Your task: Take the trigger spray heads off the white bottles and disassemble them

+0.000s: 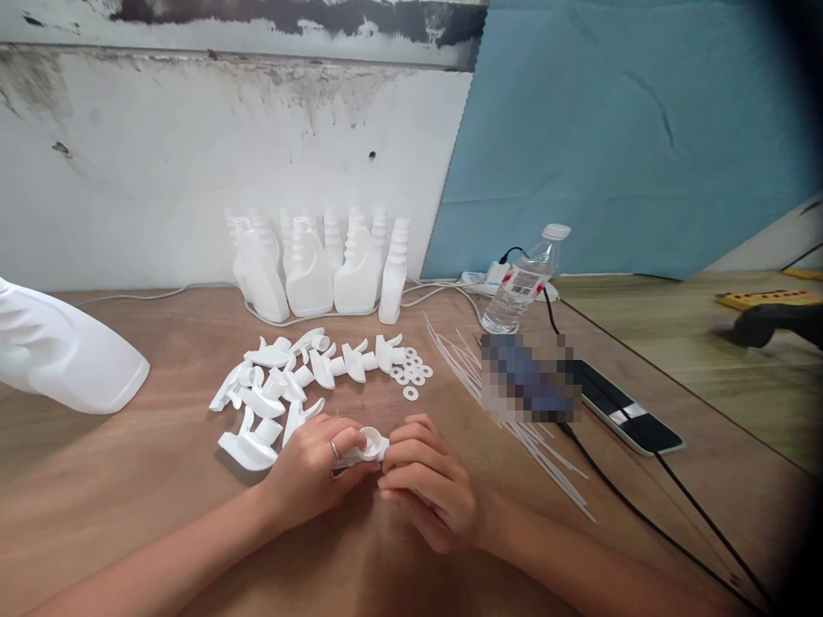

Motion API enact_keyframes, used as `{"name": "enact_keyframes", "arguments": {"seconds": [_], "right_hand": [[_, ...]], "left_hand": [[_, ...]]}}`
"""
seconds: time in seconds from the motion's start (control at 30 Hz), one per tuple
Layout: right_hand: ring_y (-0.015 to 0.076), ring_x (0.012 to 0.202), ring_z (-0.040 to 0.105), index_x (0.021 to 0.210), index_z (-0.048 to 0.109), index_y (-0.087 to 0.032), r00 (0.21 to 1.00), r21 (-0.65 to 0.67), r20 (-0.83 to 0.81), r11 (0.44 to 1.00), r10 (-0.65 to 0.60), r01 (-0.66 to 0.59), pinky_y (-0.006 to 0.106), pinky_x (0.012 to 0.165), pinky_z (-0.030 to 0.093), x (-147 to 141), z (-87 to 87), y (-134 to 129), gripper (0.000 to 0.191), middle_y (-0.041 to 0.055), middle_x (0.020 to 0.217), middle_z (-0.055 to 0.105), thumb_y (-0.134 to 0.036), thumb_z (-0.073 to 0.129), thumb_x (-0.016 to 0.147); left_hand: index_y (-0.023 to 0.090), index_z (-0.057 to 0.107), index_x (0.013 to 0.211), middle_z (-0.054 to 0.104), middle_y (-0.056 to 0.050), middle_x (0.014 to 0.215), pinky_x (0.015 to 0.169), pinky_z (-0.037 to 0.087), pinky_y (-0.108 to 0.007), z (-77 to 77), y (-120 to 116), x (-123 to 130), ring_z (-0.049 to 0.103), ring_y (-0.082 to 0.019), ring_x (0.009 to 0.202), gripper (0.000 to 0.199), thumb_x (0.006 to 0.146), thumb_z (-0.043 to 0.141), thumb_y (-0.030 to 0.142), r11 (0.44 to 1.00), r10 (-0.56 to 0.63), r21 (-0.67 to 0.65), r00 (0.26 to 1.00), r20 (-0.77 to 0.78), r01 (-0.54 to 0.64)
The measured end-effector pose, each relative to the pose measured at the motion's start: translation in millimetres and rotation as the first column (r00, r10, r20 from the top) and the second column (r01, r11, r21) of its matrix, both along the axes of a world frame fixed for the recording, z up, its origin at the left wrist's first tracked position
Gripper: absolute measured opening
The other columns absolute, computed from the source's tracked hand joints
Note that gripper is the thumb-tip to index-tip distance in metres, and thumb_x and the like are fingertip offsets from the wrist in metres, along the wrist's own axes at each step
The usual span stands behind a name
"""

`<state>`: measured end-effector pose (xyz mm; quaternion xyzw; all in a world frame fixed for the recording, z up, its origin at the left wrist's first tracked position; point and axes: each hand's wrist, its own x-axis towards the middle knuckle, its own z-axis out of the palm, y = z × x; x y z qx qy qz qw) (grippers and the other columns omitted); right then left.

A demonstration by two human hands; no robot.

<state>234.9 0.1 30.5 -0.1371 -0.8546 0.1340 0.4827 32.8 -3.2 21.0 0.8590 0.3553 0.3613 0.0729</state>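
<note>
A white trigger spray head [371, 445] is held low over the near middle of the table, its round collar facing up. My left hand [314, 463], with a ring on one finger, is closed around its body. The curled fingers of my right hand [429, 484] pinch its right end, and they hide that part. Just beyond my left hand lies a loose pile of white trigger spray heads [254, 446]. Small white ring washers [411, 393] lie together at the pile's right end. Thin white dip tubes [546, 463] are spread to the right of my right hand.
Several white spray bottles [310, 278] stand by the wall, and another large white bottle [70, 356] leans in at left. At right are a clear water bottle [519, 287], a blurred-out object [527, 377], a phone [627, 411] and black cables [643, 514].
</note>
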Motion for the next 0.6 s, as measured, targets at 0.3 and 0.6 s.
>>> {"name": "enact_keyframes", "arguments": {"seconds": [0.3, 0.6], "right_hand": [[0.0158, 0.064, 0.049, 0.073, 0.053, -0.017, 0.977, -0.105, 0.158, 0.981, -0.143, 0.161, 0.033, 0.064, 0.038, 19.8, 7.7, 16.8, 0.02, 0.0047, 0.068, 0.057, -0.02, 0.044, 0.09], [0.0099, 0.05, 0.052, 0.075, 0.058, -0.018, 0.893, -0.132, 0.441, 0.979, -0.084, 0.157, 0.026, 0.053, 0.033, 13.4, -9.5, 4.1, 0.03, -0.0028, 0.058, 0.061, -0.046, 0.059, 0.087]], "left_hand": [[0.019, 0.051, 0.088, 0.069, -0.003, 0.085, 0.066, 0.046, -0.028, -2.5, -0.3, -2.0, 0.062, -0.015, 0.072, 0.015, 0.084, 0.064, 0.025, 0.999, 0.032, -0.011, 0.999, -0.012, -0.032], [0.02, 0.051, 0.087, 0.069, -0.002, 0.084, 0.065, 0.045, -0.028, -3.6, 1.6, -2.2, 0.062, -0.015, 0.07, 0.018, 0.081, 0.067, 0.025, 0.999, 0.051, 0.006, 0.999, 0.004, -0.052]]}}
